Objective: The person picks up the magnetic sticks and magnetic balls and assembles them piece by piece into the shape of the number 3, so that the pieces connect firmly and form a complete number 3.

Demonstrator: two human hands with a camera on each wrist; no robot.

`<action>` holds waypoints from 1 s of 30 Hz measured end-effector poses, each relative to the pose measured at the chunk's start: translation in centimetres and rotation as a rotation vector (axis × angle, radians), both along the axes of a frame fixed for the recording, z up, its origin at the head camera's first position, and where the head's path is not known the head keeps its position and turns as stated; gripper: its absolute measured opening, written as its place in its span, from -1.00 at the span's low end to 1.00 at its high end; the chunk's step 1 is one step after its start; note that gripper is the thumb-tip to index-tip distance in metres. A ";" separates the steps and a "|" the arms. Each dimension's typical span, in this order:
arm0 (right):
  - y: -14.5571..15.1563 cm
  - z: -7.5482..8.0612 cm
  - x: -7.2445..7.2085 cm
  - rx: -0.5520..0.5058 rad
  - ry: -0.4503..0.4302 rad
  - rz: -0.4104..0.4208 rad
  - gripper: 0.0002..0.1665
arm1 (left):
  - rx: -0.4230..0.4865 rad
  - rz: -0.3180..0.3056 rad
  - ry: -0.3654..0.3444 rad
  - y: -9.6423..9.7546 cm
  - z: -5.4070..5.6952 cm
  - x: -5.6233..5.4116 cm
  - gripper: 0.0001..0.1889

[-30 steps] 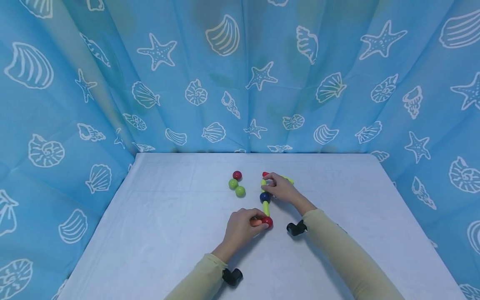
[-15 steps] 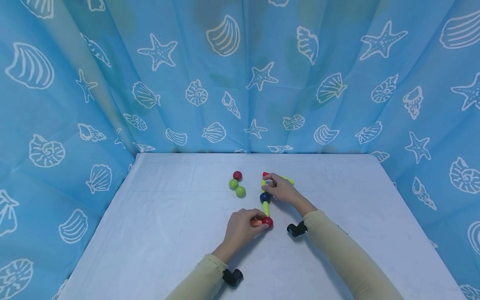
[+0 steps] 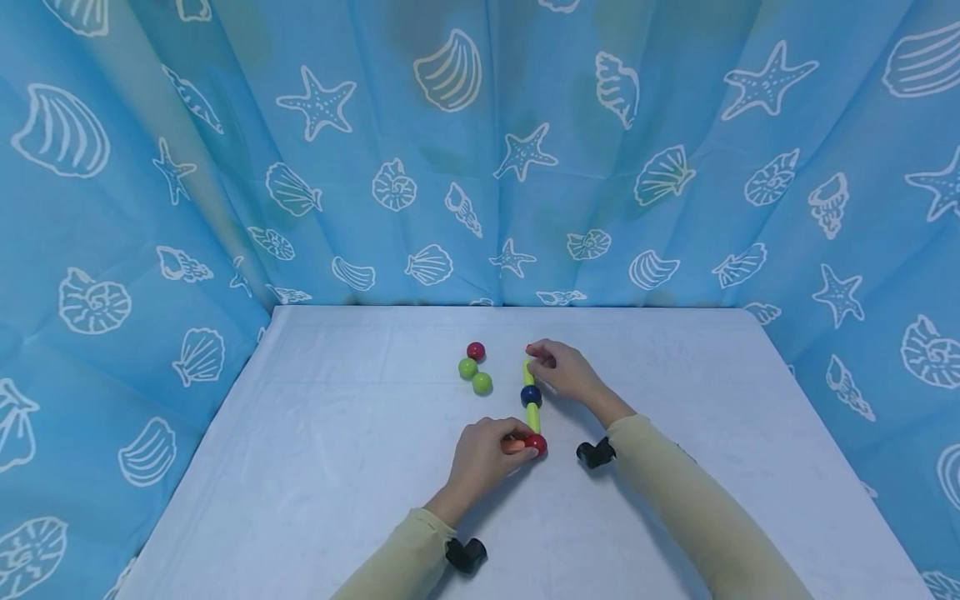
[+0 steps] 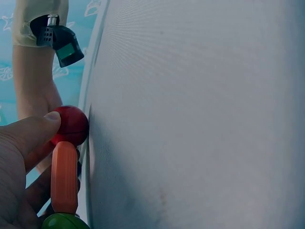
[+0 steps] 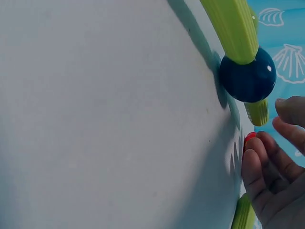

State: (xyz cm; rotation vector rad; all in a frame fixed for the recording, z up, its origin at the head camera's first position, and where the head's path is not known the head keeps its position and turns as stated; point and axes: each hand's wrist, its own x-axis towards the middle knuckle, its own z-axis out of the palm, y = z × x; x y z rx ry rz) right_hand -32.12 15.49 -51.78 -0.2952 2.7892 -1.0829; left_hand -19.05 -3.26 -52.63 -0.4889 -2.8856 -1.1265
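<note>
Left grip (image 3: 482,454): pinching red ball (image 4: 74,125); best held steady.
Right grip (image 3: 567,372): parted, apparently holding nothing.
Far rod (image 5: 259,113): best pinched in line with blue ball (image 5: 248,78).

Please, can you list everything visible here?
Table: one, white, centre
Curtain: one, blue, behind
Rods: three, lime, two touching blue ball, one by right hand
Blue ball: one, blue, between rods
Loose balls: three, two green, one red, left of rods
Small piece: one, red, by right hand
Held ball: one, red, left hand
Orange rod: one, orange, left hand
Other ball: one, green, orange rod's end
Wrist cameras: two, black, wrists
Sleeves: two, beige, foreground
Left hand: one, nearer
Right hand: one, farther
</note>
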 end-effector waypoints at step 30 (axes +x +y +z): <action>-4.0 0.6 -4.4 0.086 0.042 0.285 -0.53 | 0.017 -0.011 0.005 -0.4 -0.2 -0.2 -0.71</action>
